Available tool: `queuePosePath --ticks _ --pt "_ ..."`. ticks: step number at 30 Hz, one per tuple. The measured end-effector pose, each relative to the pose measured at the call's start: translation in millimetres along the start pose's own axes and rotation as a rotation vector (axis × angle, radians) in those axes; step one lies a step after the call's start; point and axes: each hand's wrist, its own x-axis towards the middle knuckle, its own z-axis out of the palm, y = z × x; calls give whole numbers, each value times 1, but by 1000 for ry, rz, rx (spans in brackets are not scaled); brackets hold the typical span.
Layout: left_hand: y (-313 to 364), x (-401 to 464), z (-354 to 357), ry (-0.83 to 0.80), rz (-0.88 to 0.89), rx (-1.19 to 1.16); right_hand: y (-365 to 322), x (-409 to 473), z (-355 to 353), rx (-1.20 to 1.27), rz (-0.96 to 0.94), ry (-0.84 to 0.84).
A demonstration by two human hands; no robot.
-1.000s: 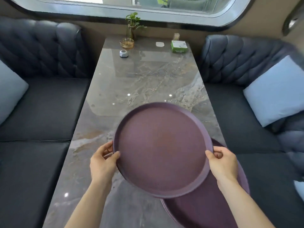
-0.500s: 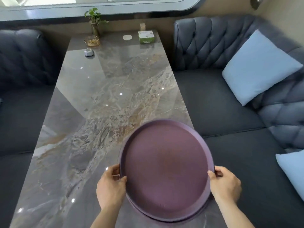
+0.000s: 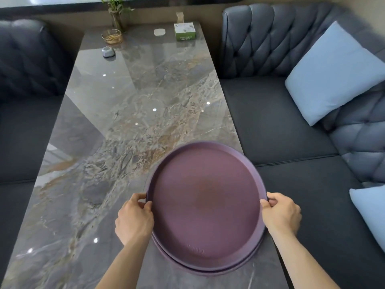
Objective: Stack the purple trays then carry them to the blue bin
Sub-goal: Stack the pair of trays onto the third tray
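A round purple tray (image 3: 206, 205) lies on top of a second purple tray (image 3: 200, 271), whose rim shows only as a thin crescent along the near edge. The stack sits at the near right side of the marble table (image 3: 116, 142). My left hand (image 3: 133, 220) grips the top tray's left rim, thumb on top. My right hand (image 3: 281, 213) grips its right rim the same way. No blue bin is in view.
Dark tufted sofas (image 3: 291, 126) flank the table on both sides, with light blue cushions (image 3: 333, 74) on the right one. At the table's far end stand a plant vase (image 3: 116, 15), a glass dish (image 3: 111, 36), a small grey object (image 3: 108, 52), a white pad (image 3: 159, 31) and a green box (image 3: 185, 32).
The top tray moved right and down from above the table's middle onto the lower tray, which is now almost fully covered. Both hands kept their grip on its rim.
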Motion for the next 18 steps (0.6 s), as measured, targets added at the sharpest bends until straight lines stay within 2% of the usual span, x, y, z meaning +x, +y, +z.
queuePosePath --ticks 8,18 --pt "-7 10 -1 -32 37 34 10 -4 0 -232 -94 2" --pt "-10 15 -1 -66 12 15 12 6 2 -138 2 -47"
